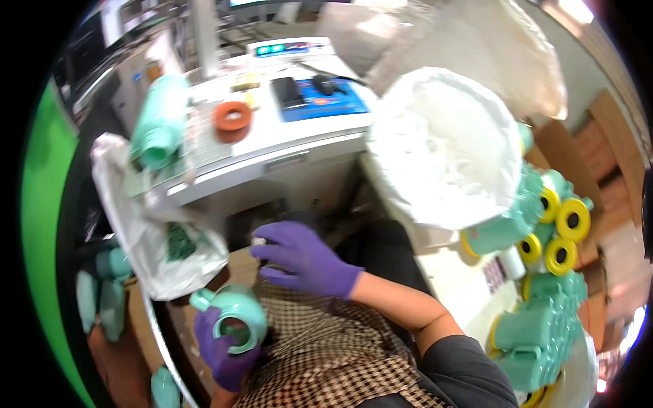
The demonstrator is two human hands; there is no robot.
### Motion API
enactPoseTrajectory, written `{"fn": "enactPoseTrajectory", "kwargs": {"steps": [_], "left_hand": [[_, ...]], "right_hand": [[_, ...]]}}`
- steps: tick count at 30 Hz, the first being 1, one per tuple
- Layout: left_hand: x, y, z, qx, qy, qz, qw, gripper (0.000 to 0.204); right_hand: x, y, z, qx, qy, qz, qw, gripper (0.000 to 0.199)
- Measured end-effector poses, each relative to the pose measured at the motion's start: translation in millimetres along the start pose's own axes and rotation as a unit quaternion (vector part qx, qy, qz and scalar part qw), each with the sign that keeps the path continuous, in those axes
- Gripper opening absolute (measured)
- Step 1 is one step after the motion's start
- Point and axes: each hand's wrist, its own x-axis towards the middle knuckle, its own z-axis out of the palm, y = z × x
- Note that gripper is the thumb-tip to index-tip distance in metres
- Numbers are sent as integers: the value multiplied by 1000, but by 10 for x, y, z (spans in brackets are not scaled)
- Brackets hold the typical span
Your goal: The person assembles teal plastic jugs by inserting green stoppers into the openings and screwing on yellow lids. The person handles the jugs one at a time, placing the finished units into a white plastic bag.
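1. Green bottle (253, 307): at the lap's (326, 357) left side, in the left hand (221, 350); probably light, stiff, smooth plastic, slightly slippery, hardly fragile; best gripped round its body
2. Right hand (299, 258): fingers parted, bottle nearby; cannot tell whether the tips pinch anything
3. Left hand: curled against the bottle's side
4. Jutting part (202, 298): likely second hold

2 purple-gloved hands (303, 262) (224, 353), dark short sleeve (466, 370), tan-and-black checked garment (320, 353)

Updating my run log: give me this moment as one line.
left purple-gloved hand: holding round-mouthed teal plastic jug | right purple-gloved hand: apart from jug, grasp unclear
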Motion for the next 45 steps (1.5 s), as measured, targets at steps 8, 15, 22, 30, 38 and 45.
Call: {"fn": "enactPoseTrajectory", "kwargs": {"steps": [8,15,22,30,38,45], "left_hand": [[571,189,334,-75,5,172,982,45],[723,164,470,-69,-27,240,968,49],[554,37,346,-82,28,71,994,66],[850,97,402,-103,63,92,988,70],[846,88,427,-127,-81,121,981,90],[890,96,426,-123,-118,159,972,95]], "right_hand": [[-600,591,-2974,-439,53,264,857,20],[-865,1785,-3467,-462,-39,541,701,38],[-187,704,-2968,-328,191,248,892,23],[-226,-565,-741,178,-51,130,974,39],[-75,-651,43,-3,-126,130,983,17],[-218,-798,1,-64,-132,177,973,20]]}}
